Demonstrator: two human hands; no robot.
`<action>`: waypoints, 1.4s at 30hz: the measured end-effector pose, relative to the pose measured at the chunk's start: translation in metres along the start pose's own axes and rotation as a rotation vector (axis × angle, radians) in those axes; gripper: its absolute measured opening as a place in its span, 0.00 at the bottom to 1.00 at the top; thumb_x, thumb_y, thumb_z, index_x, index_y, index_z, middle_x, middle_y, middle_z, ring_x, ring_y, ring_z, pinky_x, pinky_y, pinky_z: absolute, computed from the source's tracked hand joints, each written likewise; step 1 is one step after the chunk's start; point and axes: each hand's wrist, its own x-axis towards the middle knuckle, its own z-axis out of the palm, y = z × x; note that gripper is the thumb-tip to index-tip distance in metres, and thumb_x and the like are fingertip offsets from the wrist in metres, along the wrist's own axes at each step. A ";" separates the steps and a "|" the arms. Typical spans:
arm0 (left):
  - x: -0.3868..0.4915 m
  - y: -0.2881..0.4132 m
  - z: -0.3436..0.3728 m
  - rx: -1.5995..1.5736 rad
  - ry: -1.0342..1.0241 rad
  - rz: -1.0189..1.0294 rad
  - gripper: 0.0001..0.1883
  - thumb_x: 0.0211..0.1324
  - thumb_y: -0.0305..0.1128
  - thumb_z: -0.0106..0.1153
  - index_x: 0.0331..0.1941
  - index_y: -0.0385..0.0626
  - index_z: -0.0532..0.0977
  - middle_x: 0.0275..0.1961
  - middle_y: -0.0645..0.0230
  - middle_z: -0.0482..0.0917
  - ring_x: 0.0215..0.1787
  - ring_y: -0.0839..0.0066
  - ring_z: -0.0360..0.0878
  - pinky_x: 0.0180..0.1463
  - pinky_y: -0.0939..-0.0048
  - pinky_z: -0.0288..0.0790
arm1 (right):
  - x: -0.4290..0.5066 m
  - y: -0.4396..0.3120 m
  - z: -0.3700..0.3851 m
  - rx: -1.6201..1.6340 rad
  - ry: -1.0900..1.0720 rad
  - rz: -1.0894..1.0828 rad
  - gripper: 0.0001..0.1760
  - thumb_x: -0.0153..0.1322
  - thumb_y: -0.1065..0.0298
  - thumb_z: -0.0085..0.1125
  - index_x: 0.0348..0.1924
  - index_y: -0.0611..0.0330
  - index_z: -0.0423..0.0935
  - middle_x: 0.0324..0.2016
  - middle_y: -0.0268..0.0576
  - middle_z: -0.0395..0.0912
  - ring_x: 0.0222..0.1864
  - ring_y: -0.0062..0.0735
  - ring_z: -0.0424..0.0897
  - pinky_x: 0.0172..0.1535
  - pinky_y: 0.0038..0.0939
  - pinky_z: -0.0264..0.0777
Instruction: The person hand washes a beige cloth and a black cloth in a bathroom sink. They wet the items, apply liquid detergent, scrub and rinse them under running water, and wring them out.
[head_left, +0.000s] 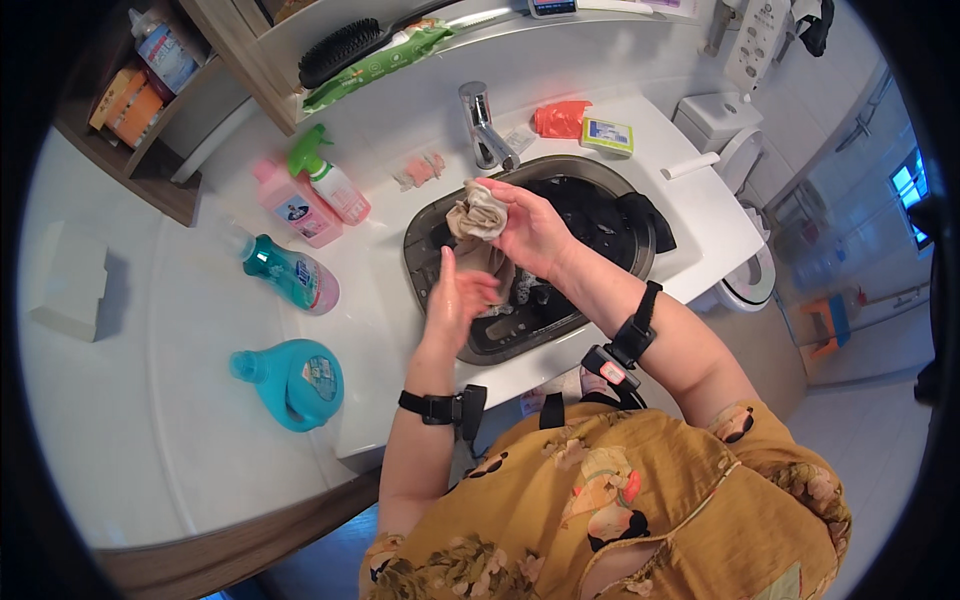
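Note:
My right hand (529, 229) grips a bunched beige cloth (478, 212), which could be a sock. Part of the cloth hangs below the bunch into a dark washbasin (634, 180) set in the white sink. Just left of this hanging part is my left hand (459, 300), thumb raised and fingers apart, slightly blurred. It appears to hold nothing, though its fingers overlap the cloth in view. Wet black fabric (577, 202) with some suds lies in the basin, and one fold drapes over the right rim.
A chrome faucet (484, 131) stands behind the basin. Left on the counter are a teal jug (296, 386), a teal pump bottle (296, 277), a pink bottle (300, 214) and a green-headed spray bottle (334, 184). A boxed soap bar (607, 136) and red wrapper (561, 120) lie behind right.

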 end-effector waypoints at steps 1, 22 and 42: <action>-0.002 0.000 0.007 -0.232 -0.228 -0.111 0.51 0.59 0.79 0.30 0.51 0.35 0.76 0.49 0.53 0.81 0.51 0.63 0.80 0.54 0.66 0.72 | -0.003 0.002 0.005 0.049 -0.084 -0.032 0.23 0.73 0.65 0.56 0.59 0.64 0.69 0.51 0.47 0.77 0.54 0.39 0.78 0.60 0.40 0.72; 0.022 0.013 0.068 -0.748 -0.385 0.324 0.29 0.72 0.51 0.41 0.70 0.48 0.62 0.72 0.60 0.66 0.74 0.61 0.62 0.76 0.54 0.54 | -0.002 0.015 0.024 -1.717 0.064 -0.758 0.25 0.69 0.62 0.55 0.59 0.60 0.72 0.61 0.58 0.67 0.65 0.62 0.63 0.67 0.53 0.56; 0.019 0.019 0.060 -0.865 -0.409 0.443 0.29 0.73 0.49 0.37 0.71 0.49 0.60 0.73 0.65 0.65 0.74 0.62 0.62 0.75 0.53 0.54 | -0.009 0.020 0.032 -1.653 -0.040 -0.776 0.29 0.74 0.59 0.50 0.63 0.71 0.65 0.66 0.66 0.60 0.68 0.73 0.55 0.72 0.54 0.49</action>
